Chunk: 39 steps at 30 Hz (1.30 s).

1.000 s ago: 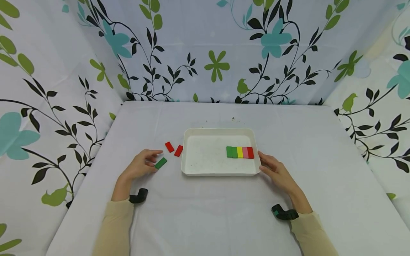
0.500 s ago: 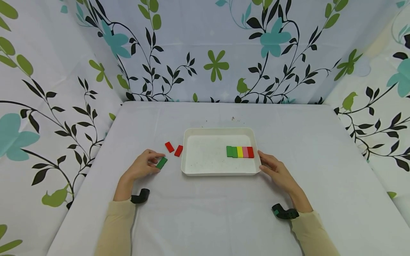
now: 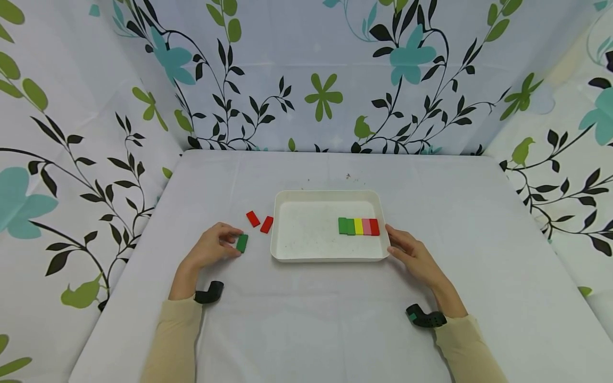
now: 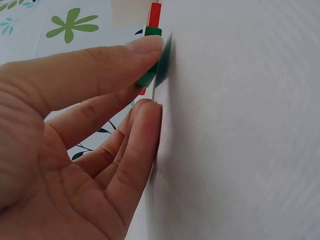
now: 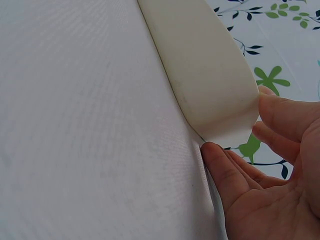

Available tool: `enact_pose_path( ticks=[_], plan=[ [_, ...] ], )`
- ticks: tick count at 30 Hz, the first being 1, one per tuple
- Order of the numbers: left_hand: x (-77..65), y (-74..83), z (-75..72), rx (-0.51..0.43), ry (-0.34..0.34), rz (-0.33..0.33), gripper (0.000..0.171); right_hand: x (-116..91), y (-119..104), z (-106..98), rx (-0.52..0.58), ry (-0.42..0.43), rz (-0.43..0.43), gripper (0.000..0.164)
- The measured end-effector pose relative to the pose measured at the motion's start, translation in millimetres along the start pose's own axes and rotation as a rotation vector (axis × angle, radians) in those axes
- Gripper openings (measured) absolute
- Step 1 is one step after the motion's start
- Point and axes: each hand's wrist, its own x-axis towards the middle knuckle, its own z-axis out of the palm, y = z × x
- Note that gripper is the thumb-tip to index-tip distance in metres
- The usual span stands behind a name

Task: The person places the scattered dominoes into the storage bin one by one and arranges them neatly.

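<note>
My left hand pinches a green block between thumb and forefinger, left of the white tray. In the left wrist view the green block stands slightly off the table, its shadow beside it. Two red blocks lie between that hand and the tray. Inside the tray, near its right end, runs a touching row: two green blocks, then yellow, pink and red. My right hand touches the tray's right end wall with loosely bent fingers, as the right wrist view also shows.
A white cloth covers the table. Patterned curtains hang at the back and both sides. Small brown crumbs lie behind the tray. Each wrist wears a black camera mount.
My left fingers have closed on the green block, which has turned from lying slantwise to more nearly upright in the head view. The right hand and tray stay put.
</note>
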Motion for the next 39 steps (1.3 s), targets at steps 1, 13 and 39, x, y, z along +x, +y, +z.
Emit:
enact_pose_path(
  ticks=[1, 13, 39],
  plan=[
    [-0.1, 0.3, -0.2, -0.003, 0.005, -0.002, 0.050, 0, 0, 0, -0.002, 0.000, 0.000, 0.056],
    [-1.6, -0.1, -2.8, -0.070, 0.000, -0.056, 0.053, -2, -1, 0, -0.001, 0.005, 0.022, 0.056],
    [20.6, 70.5, -11.5, -0.391, 0.180, 0.067, 0.053, -1, 0, 0, -0.004, 0.007, 0.000, 0.057]
  ],
)
